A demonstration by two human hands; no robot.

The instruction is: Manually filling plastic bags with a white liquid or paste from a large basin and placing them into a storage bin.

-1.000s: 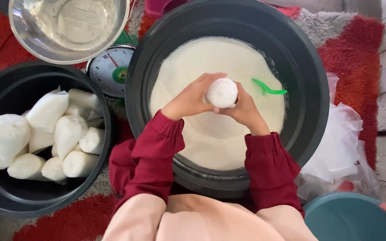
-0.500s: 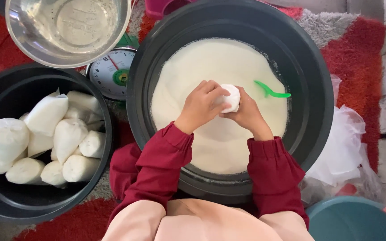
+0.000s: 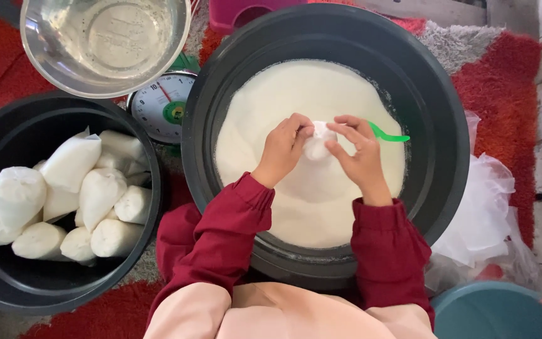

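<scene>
Two hands, left (image 3: 281, 149) and right (image 3: 359, 154), are clasped around one bag (image 3: 318, 140) over the tub (image 3: 437, 135); several filled bags (image 3: 83, 194) are already stacked aside (much powder (image 3: 312, 207) remains).

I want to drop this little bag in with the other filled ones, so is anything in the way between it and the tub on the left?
Nothing visible blocks it. Both hands, left hand and right hand, hold the small white bag over the big tub of white powder. The tub of filled bags sits directly left, open-topped, their rims almost meeting.
</scene>
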